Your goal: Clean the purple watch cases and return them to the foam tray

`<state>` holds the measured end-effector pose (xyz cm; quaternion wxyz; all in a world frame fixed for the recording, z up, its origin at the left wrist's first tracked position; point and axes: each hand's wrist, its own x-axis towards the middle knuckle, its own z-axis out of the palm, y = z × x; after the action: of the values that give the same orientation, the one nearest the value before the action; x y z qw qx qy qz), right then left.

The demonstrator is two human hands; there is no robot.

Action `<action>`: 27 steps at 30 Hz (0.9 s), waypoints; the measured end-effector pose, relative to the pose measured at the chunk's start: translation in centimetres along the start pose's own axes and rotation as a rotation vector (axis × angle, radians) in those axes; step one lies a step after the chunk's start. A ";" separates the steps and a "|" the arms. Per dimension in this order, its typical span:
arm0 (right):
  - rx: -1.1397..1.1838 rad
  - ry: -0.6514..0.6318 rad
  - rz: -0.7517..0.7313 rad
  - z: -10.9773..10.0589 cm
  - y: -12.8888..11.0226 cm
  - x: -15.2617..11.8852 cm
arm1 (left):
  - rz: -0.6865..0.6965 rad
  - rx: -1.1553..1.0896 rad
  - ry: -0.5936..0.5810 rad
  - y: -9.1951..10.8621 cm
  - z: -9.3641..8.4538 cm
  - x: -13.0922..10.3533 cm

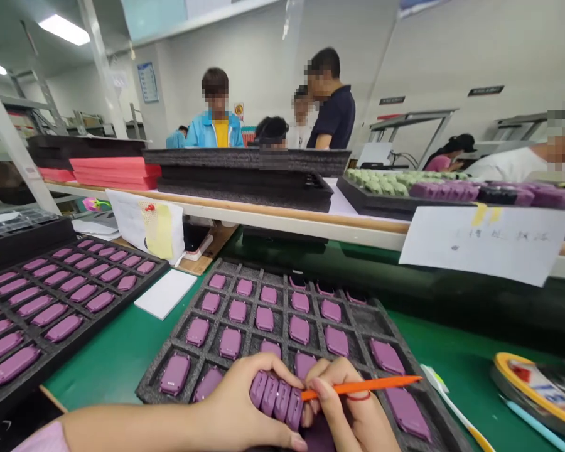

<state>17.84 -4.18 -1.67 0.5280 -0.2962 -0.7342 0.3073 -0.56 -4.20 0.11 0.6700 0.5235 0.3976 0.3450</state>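
Observation:
My left hand (238,402) is wrapped round a row of several purple watch-like cases (276,397), held side by side with their narrow edges facing up. My right hand (353,408) pinches an orange pointed stick (381,384), its tapered end pointing right. The stick's other end meets the rightmost case in the row; whether it is pressed into an opening there I cannot tell. Both hands are above the front of a black foam tray (371,321), whose compartments hold more purple cases. My hands and the held row cover some of its front compartments.
Another tray of purple cases (122,302) lies left, with a white pad (166,293) between. At right are a toothbrush (461,411), a blue stick (537,424) and a yellow-rimmed round container (503,370). A shelf (273,216) bearing foam trays crosses ahead; several people are beyond.

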 end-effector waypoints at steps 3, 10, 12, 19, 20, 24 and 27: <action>0.009 0.011 -0.046 -0.1 -0.6 0.3 | 0.011 0.078 0.007 0.8 0.0 -0.1; 0.085 0.134 -0.023 0.2 -0.9 0.1 | -0.009 0.110 -0.014 0.8 -0.2 -0.1; 0.073 0.130 -0.025 0.1 -0.9 0.0 | -0.016 0.113 -0.015 0.8 -0.3 0.0; 0.023 0.069 -0.065 -0.2 -1.1 0.0 | -0.009 0.113 -0.028 1.3 -0.4 0.0; 0.024 0.071 -0.066 -0.2 -1.0 0.0 | -0.002 0.122 -0.026 1.3 -0.4 0.0; 0.032 0.078 -0.055 -0.1 -1.0 0.0 | 0.002 0.121 -0.030 1.3 -0.3 0.0; 0.039 0.086 -0.047 0.1 -1.1 0.0 | -0.018 0.107 -0.032 1.4 -0.2 0.0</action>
<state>17.66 -4.84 -0.83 0.5716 -0.2813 -0.7117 0.2960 -0.79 -3.84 1.43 0.6503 0.5605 0.4095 0.3088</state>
